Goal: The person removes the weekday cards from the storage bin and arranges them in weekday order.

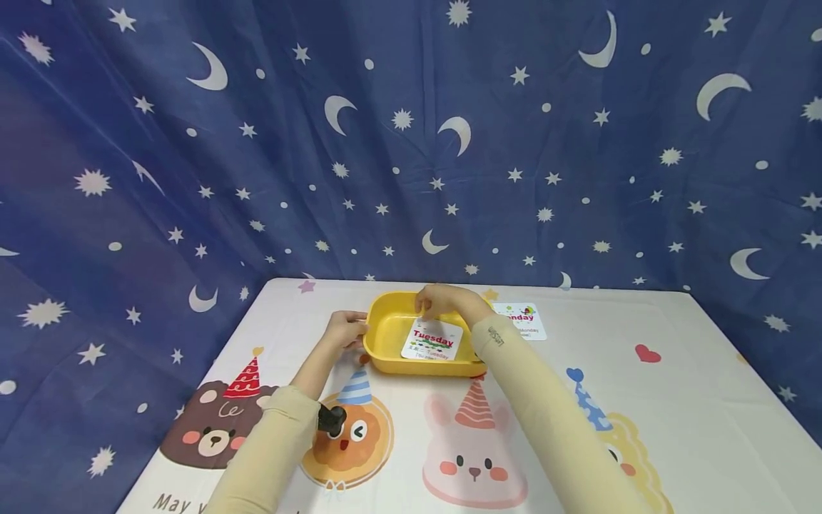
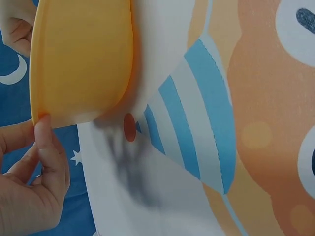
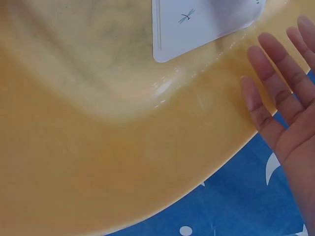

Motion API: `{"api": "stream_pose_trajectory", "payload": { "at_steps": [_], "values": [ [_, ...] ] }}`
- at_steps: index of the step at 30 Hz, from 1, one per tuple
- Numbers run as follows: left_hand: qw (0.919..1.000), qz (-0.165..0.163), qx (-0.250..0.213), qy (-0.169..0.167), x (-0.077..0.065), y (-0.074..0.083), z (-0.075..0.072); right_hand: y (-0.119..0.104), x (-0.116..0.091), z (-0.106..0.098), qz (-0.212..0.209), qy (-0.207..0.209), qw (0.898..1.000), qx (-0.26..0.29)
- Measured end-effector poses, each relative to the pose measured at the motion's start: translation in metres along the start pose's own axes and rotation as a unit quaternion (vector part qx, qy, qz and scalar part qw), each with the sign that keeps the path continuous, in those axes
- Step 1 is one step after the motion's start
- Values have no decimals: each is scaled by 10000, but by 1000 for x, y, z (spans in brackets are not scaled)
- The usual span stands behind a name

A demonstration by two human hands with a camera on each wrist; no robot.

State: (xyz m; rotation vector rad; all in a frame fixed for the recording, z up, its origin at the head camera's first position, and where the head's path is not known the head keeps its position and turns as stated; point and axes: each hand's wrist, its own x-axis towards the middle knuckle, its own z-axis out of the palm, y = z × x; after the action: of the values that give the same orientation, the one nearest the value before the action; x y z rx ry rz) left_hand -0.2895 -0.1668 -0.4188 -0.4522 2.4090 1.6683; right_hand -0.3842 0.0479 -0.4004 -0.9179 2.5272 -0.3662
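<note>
A yellow tray (image 1: 417, 368) stands near the far edge of the table. My left hand (image 1: 343, 330) pinches its left rim; the left wrist view shows the thumb and fingers (image 2: 45, 130) gripping the tray's edge. Inside lies a white "Tuesday" card (image 1: 435, 340). My right hand (image 1: 446, 301) reaches over the far side of the tray, fingers pointing down inside. In the right wrist view, that hand (image 3: 290, 98) has loosely extended fingers along the inner wall, apart from the card (image 3: 206, 29), holding nothing visible.
A white "Monday" card (image 1: 526, 321) lies right of the tray, partly hidden by the right arm. A white tablecloth (image 1: 693, 414) with printed animals covers the table. Behind and at the sides hangs a blue curtain (image 1: 398, 193) with moons and stars.
</note>
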Motion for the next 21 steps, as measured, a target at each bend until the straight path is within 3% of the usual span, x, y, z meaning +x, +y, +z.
{"api": "stream_pose_trajectory", "payload": {
  "at_steps": [6, 10, 14, 21],
  "values": [
    [9999, -36, -119, -7, 0, -1, 1, -2, 0, 2, 467, -45, 9982, -387],
    [10000, -12, -88, 4, 0, 0, 1, -4, -3, 5, 1249, -106, 9895, -716],
    [10000, 22, -62, -5, 0, 1, 2, -5, -8, 11, 1969, 0, 9787, -582],
    [10000, 70, -70, -9, -2, 0, 1, -9, -10, 18, 1956, -70, 9741, -1132]
  ]
}}
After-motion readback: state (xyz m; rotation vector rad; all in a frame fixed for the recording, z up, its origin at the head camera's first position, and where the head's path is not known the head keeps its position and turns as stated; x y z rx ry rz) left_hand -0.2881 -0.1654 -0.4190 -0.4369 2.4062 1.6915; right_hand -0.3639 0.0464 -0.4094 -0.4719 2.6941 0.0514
